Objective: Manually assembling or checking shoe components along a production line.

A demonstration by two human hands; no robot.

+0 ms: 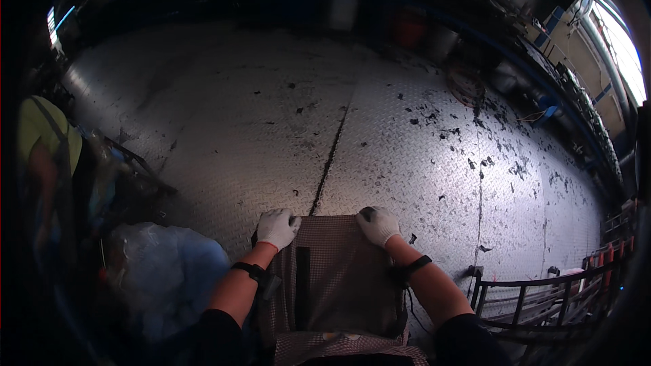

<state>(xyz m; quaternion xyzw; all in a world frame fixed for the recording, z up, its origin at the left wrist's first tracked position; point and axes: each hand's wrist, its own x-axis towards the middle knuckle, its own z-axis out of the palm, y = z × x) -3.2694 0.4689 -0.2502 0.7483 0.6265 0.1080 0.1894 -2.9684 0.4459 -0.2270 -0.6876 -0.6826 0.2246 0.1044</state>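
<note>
Checked cloth (339, 278) lies flat at 6 o'clock because left hand (277, 228) and right hand (378, 225), fingers curled, grip its far corners.

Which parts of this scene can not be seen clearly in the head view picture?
- Fingertips of the left hand and right hand: curled over the top edge of the checked cloth, so the grip underneath is hidden.
- Lower part of the cloth: cut off by the bottom edge.
- Person at the left: dark and bent by the rim.
- Items along the far edge of the metal floor: too dark and small.
</note>
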